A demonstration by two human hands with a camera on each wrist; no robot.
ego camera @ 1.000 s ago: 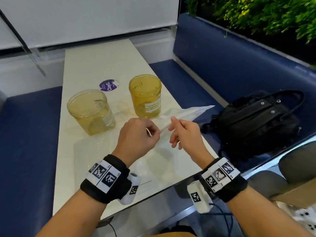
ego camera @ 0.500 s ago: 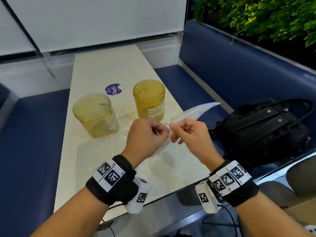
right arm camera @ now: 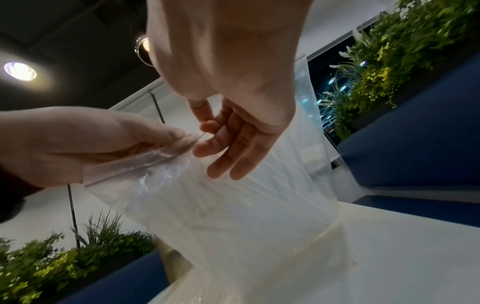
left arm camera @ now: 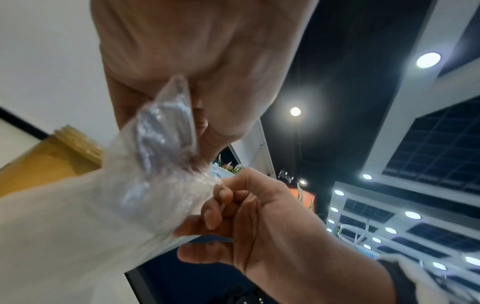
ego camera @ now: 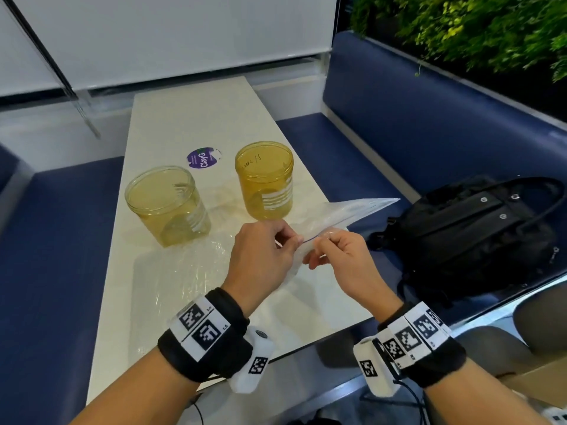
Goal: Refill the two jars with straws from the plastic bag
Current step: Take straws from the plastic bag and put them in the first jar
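Note:
Two empty yellow-tinted clear jars stand on the white table (ego camera: 190,118), the left jar (ego camera: 167,205) paler than the right jar (ego camera: 264,179). In front of them I hold up the clear plastic bag (ego camera: 346,211); its far corner points right over the table edge. My left hand (ego camera: 291,239) and right hand (ego camera: 319,240) each pinch the bag's top strip, fingertips a little apart, with a thin blue line between them. In the right wrist view white straws (right arm camera: 259,185) show through the bag (right arm camera: 233,216). The left wrist view shows the bunched bag (left arm camera: 155,174) and a jar (left arm camera: 52,160).
A black backpack (ego camera: 478,234) lies on the blue bench right of the table. More blue bench (ego camera: 46,271) runs along the left. A purple round sticker (ego camera: 204,158) sits behind the jars. Crinkled clear film (ego camera: 184,271) lies on the table's near part.
Both hands stayed together at the bag's top strip. Their pinches have drawn slightly apart, and the strip is now taut between them.

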